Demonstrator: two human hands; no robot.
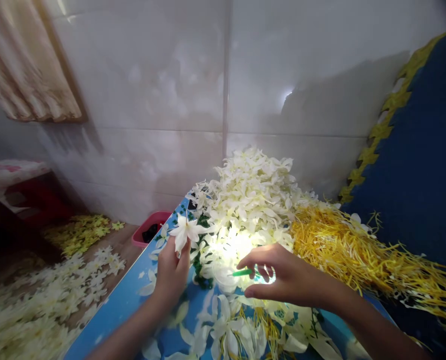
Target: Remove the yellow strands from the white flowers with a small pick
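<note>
1. We judge the step in hand to be one of readying a single bloom: our left hand (172,272) has its fingers pinching a white flower (185,231) upright above the desk (127,300), its petals opened outward.
2. Our right hand (286,275) reaches in over the desk from the other side, its fingers bent and its thumb apart from them. A thin green stick (242,273) lies at those fingers, its tip pointing left over a translucent cup (225,286). With the glare there, we can't be sure how firmly we have it.
3. As we judge it, the next move calls for a steady left pinch that leaves the petals uncrushed, and a fine, controlled angle on the stick.
4. The flower looks fresh and whole, with pointed, slightly curling petals; it would likely bruise if we squeezed hard. It stands well apart from the stick, in front of the left edge of the big heap of white blossoms (258,187), with yellow strands (324,245) spread beyond our right hand.
</note>
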